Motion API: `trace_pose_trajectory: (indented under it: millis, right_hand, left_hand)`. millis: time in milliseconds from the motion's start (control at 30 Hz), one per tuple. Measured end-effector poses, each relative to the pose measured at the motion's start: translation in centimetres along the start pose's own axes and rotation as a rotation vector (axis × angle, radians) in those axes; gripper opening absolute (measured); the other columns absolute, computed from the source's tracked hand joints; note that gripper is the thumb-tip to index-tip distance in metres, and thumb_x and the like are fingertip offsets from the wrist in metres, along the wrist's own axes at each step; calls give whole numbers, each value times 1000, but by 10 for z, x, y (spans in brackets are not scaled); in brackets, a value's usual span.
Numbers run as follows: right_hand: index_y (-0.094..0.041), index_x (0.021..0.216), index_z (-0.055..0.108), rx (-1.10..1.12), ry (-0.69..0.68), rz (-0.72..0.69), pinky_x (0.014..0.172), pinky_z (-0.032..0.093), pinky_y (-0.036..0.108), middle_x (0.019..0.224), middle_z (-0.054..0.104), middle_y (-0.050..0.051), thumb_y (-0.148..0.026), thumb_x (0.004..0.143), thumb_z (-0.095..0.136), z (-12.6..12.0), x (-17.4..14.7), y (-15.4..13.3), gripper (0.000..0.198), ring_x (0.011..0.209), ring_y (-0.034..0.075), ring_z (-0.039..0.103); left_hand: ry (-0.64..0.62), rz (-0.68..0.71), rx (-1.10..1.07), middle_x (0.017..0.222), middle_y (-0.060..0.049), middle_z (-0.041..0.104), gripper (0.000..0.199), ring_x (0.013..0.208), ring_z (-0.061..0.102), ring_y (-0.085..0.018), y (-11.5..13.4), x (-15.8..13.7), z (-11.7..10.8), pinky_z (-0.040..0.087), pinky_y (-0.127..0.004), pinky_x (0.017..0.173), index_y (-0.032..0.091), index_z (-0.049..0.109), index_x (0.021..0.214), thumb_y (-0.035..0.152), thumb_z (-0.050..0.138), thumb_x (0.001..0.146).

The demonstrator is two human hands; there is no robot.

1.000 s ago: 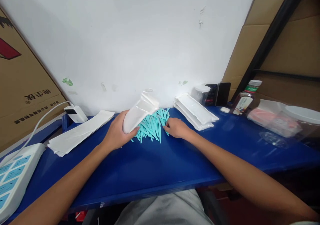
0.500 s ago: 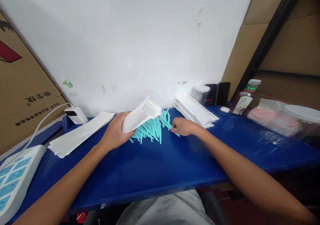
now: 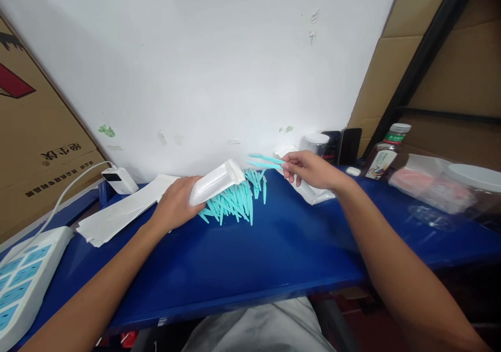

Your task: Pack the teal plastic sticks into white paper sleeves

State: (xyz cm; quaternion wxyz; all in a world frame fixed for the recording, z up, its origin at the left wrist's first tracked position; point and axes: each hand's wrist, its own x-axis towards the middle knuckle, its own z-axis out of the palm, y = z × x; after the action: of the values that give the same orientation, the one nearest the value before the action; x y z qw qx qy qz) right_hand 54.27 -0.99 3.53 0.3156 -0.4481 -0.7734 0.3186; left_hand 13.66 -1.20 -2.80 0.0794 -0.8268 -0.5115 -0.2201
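Lifted turquoise sticks [image 3: 266, 158] now jut leftward from right fingers [image 3: 296, 158]

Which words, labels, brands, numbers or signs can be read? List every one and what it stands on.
None reads with certainty.
Cardboard box: a larger row of characters and a smaller row beneath, both too blurred to read surely.
Bottle: printed label, too small to read.
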Motion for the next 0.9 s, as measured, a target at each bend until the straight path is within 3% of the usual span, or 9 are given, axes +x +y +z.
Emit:
trace_pose_trajectory:
  millis: [100,267,433,533,667,767,833,900]
  right_hand:
    - [-18,84,65,-15,-61,-22,57,54,26,82,71,6,-47,104,62,10,2,-1,35,68,16,65]
    - [-18,84,64,-79,-151,-47,58,47,26,80,70,4,-36,106,53,35,4,-6,30,67,15,63]
    - [-18,79,65,-122,-125,-240,73,45,30,83,71,4,-32,108,50,65,3,-16,36,75,17,61]
    - [-18,88,71,-56,-95,-326,75,46,31,92,74,5,-35,109,50,82,2,-21,34,82,19,64]
    - [-22,119,76,55,224,-351,79,51,32,117,76,9,-41,105,61,85,2,-23,28,101,23,68]
    - [-21,112,77,117,453,-289,77,52,32,113,77,9,-43,104,62,82,6,-17,28,101,23,69]
    - [-19,100,77,81,482,-214,73,50,31,100,78,7,-43,103,61,83,10,-9,28,91,22,68]
    - [-19,94,75,-26,390,-138,72,48,31,89,77,5,-38,103,60,88,14,1,26,83,20,67]
  left_hand:
    - [2,20,-22,135,-12,70,62,121,64,-37,1,-1,2,51,-48,96,23,57,143,40,70,85]
    - [9,123,2,128,-11,71,63,113,65,-36,8,-2,3,50,-47,94,22,58,142,36,73,83]
    - [-14,247,47,125,-11,72,56,104,64,-33,24,-6,6,48,-46,90,22,57,143,31,69,88]
    - [-8,250,16,127,-12,72,55,103,63,-32,29,-7,9,49,-46,90,21,58,141,30,69,89]
    - [92,99,-101,129,-9,72,58,109,66,-32,26,-6,9,52,-44,92,23,61,138,31,74,82]
    - [259,-127,-224,120,-7,73,54,106,69,-30,23,-4,0,55,-40,88,22,64,131,42,76,83]
    - [411,-261,-288,111,-6,73,52,99,69,-29,21,-2,-8,57,-40,84,20,64,124,51,76,84]
    - [556,-329,-354,111,-6,72,51,101,70,-30,20,-1,-15,58,-43,87,21,63,121,55,76,85]
